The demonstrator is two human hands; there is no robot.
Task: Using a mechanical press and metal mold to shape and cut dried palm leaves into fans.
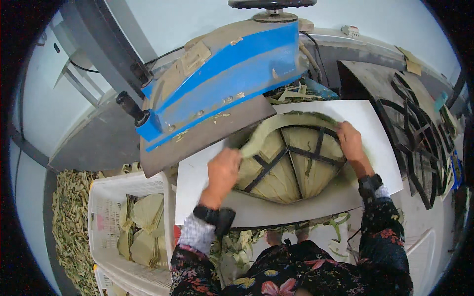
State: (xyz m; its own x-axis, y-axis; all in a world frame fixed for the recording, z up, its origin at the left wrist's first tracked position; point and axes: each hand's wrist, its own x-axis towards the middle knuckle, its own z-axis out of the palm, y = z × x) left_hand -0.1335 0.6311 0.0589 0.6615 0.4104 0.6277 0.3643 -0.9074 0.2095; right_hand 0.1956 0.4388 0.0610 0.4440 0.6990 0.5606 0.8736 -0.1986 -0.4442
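A curved, pale green strip of leaf trimming [291, 120] stretches in an arc between my two hands. My left hand [224, 172] is closed on its left end, and my right hand [350, 140] grips near its right end. Under the strip, a black metal cutting die [266, 171] with crossing bars rests on a fan-shaped stack of pale green leaves [281, 185]. Stack and die lie on a white board [192, 172]. My right fingers are close to the die's upper right edge, so contact with it is hard to judge.
A blue press arm [232, 84] with a black lever [132, 106] overhangs the board's upper left. Cut leaf pieces [145, 222] fill part of a white plastic crate [170, 197], beside heaped leaf scraps [74, 222]. More black dies [419, 133] lean at the right.
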